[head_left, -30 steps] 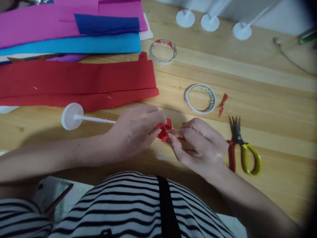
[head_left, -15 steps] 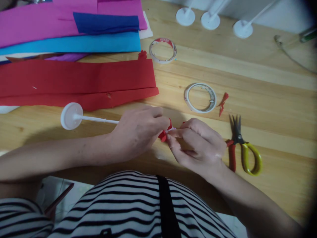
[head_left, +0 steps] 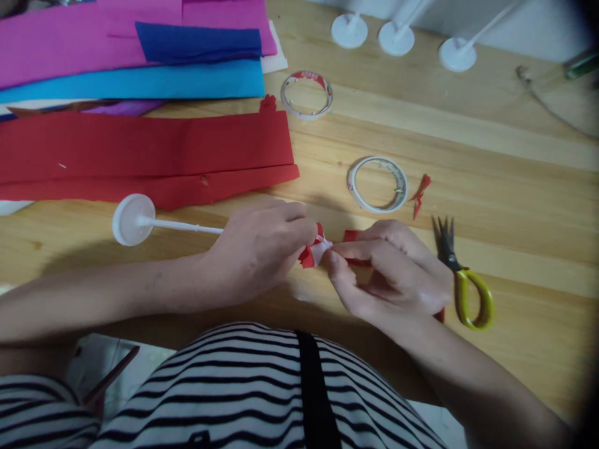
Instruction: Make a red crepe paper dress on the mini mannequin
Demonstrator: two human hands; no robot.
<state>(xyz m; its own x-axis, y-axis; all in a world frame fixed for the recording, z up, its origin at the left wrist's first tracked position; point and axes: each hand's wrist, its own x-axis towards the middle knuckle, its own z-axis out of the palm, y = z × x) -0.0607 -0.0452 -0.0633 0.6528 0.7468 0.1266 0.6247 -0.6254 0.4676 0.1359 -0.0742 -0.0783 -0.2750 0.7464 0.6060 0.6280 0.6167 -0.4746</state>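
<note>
My left hand (head_left: 269, 246) is closed around a white plastic stick (head_left: 185, 226) whose round base (head_left: 133, 219) points left. At the stick's other end, beside my left fingertips, sits red crepe-like paper (head_left: 309, 255) with a whitish strip (head_left: 321, 249) against it. The thumb and forefinger of my right hand (head_left: 393, 265) pinch the end of that strip; whether it is tape or paper I cannot tell. A further red paper piece (head_left: 352, 236) shows behind my right fingers, partly hidden. Scissors (head_left: 473, 296) with yellow and red handles lie beside my right hand, which covers most of the red handle.
Folded red paper (head_left: 224, 146) lies at the left, with blue (head_left: 210, 81) and pink (head_left: 84, 43) sheets beyond. Two tape rolls (head_left: 350, 181) (head_left: 283, 100) and a red scrap (head_left: 421, 194) rest on the wooden table. Three white stands (head_left: 457, 55) are at the back.
My right hand has moved a little to the right, away from my left fingers. More of the whitish strip and the red piece behind my right fingers now shows.
</note>
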